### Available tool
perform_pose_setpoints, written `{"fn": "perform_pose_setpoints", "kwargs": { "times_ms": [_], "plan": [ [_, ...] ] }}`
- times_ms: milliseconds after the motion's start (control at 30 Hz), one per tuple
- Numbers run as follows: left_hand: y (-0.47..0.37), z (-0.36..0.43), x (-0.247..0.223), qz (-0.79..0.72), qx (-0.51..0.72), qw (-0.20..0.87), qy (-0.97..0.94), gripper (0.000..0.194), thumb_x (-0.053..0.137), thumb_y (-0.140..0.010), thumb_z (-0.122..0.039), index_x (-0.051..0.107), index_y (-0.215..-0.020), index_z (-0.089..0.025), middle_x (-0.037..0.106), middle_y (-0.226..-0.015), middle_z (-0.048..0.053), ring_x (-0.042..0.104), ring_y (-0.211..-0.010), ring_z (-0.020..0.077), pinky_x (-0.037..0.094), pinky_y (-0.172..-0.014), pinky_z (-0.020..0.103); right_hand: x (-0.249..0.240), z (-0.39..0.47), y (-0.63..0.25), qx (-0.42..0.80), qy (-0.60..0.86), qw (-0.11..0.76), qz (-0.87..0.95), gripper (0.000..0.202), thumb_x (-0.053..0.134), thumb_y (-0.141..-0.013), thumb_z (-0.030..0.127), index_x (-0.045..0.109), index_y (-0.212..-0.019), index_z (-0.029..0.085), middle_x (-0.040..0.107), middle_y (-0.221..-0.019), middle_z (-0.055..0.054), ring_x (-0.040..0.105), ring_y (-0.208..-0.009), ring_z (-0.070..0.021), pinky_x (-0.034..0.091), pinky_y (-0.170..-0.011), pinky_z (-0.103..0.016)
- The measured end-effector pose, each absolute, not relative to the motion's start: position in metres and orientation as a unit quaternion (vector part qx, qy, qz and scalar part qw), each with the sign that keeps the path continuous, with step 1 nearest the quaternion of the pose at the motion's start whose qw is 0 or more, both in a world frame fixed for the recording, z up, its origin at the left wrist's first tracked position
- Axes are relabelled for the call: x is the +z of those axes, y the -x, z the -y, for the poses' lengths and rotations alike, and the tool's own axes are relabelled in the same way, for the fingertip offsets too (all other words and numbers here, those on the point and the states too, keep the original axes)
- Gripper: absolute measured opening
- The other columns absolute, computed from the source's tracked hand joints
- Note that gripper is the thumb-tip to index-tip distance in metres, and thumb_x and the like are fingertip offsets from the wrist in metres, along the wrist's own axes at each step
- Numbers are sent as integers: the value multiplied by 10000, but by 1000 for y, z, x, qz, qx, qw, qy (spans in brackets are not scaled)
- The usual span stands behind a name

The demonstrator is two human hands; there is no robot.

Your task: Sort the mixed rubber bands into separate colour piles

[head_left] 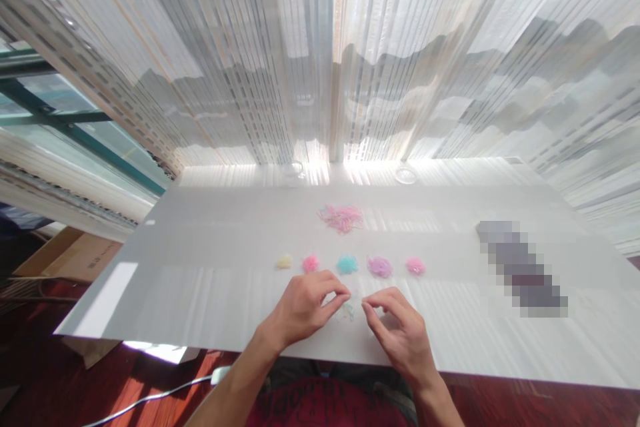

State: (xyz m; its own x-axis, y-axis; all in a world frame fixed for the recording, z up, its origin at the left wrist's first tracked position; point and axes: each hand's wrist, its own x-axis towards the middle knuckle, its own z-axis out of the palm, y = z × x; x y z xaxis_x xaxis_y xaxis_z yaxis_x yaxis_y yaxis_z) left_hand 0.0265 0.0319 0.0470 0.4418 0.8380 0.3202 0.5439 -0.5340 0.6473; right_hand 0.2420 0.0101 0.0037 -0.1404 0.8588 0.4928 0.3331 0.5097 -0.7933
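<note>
My left hand (313, 303) is closed in a pinch above the white table, thumb and forefinger together; anything between them is too small to make out. Facing it, a short gap to the right, my right hand (397, 327) also pinches. A faint pale green pile (346, 310) lies between and below the fingertips. Beyond the hands is a row of small piles: yellow (285, 261), deep pink (311, 263), turquoise (347, 264), purple (380, 266) and light pink (415, 266). A larger mixed pink pile (342, 218) of thin strands sits farther back.
The white table (225, 213) has a blurred-out dark object (523, 270) at its right. Two clear round items (406, 175) (299, 170) stand by the curtain (320, 80). A cardboard box (90, 257) and a white cable (155, 400) are at the left.
</note>
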Motion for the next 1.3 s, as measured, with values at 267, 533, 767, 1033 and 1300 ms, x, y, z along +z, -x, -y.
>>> {"fn": "perform_pose_setpoints", "kwargs": {
  "times_ms": [267, 533, 767, 1033, 1300],
  "plan": [
    [-21, -62, 53, -551, 243, 176, -779, 123, 674, -980, -224, 796, -977, -246, 795, -940, -13, 688, -706, 116, 511, -670, 220, 4, -13, -243, 280, 453, 486, 693, 122, 628, -1003, 258, 711, -920, 226, 698, -790, -19, 637, -705, -164, 520, -623, -269],
    [-31, -79, 49, -586, 140, 134, -787, 165, 642, -1007, -251, 804, -1023, -275, 793, -1007, -22, 750, -844, 173, 510, -680, 237, 0, -11, -242, 286, 463, 486, 684, 121, 629, -993, 261, 714, -911, 237, 710, -798, -14, 627, -696, -163, 519, -631, -268],
    [-24, -66, 46, -580, 124, 120, -796, 236, 558, -1040, -233, 773, -1132, -269, 780, -1056, 4, 757, -847, 183, 529, -667, 243, -3, -11, -243, 287, 466, 471, 692, 124, 621, -1001, 266, 713, -922, 239, 708, -816, -15, 631, -707, -163, 515, -637, -272],
    [-14, -16, 22, -537, 244, 110, -800, 199, 568, -1021, -231, 696, -1172, -241, 757, -1038, 12, 753, -883, 184, 583, -719, 255, -9, -12, -240, 254, 456, 450, 725, 122, 576, -1021, 233, 695, -994, 241, 710, -886, -39, 661, -783, -186, 532, -670, -293],
    [-8, -7, -4, -493, 303, 90, -810, 145, 572, -1016, -218, 714, -1039, -235, 723, -922, 10, 720, -769, 159, 563, -689, 245, -11, -10, -237, 216, 444, 388, 778, 163, 570, -1000, 185, 670, -1114, 245, 685, -946, -58, 655, -878, -228, 559, -776, -355]
  ]
}}
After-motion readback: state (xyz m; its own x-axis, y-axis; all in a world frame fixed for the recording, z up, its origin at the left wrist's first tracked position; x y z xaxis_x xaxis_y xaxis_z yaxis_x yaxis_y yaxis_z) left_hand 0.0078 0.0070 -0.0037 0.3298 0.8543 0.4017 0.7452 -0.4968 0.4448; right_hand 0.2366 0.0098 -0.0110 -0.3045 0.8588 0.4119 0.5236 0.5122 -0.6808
